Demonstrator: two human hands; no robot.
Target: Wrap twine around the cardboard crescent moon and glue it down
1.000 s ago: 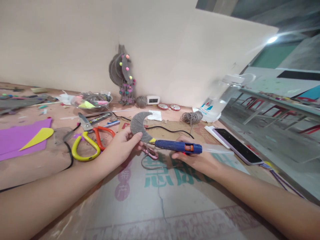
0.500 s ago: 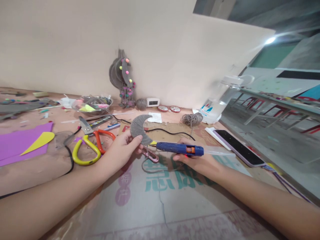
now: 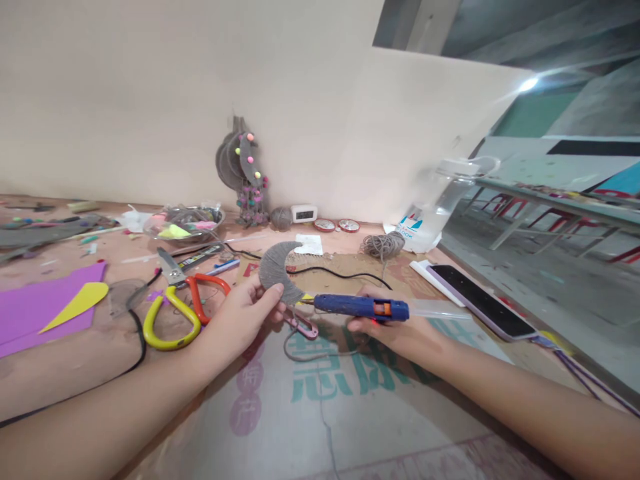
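Between its thumb and fingers, my left hand (image 3: 253, 310) pinches a crescent moon (image 3: 275, 270) wrapped in grey yarn. My right hand (image 3: 387, 323) is closed around a blue hot glue gun (image 3: 350, 305) with a clear glue stick (image 3: 443, 309) poking from its back end. The gun's nozzle meets the lower tip of the crescent; whether glue is coming out is too small to see. Just below the tip lies the pink glue gun stand (image 3: 303, 327), partly behind my left fingers. A loose strand of grey yarn (image 3: 305, 359) curves over the cardboard beneath.
Scissors with yellow and red handles (image 3: 173, 320) lie at left by purple sheets (image 3: 45, 300). At the back are a bowl of craft bits (image 3: 185, 223), a pompom-trimmed hanging (image 3: 240, 167) and a yarn ball (image 3: 384, 245). A phone (image 3: 480, 300) and a bottle (image 3: 430, 207) stand right.
The camera view has tilted up a little, so most of the scene sits lower. Both hands keep their holds, with the nozzle still at the crescent's tip.
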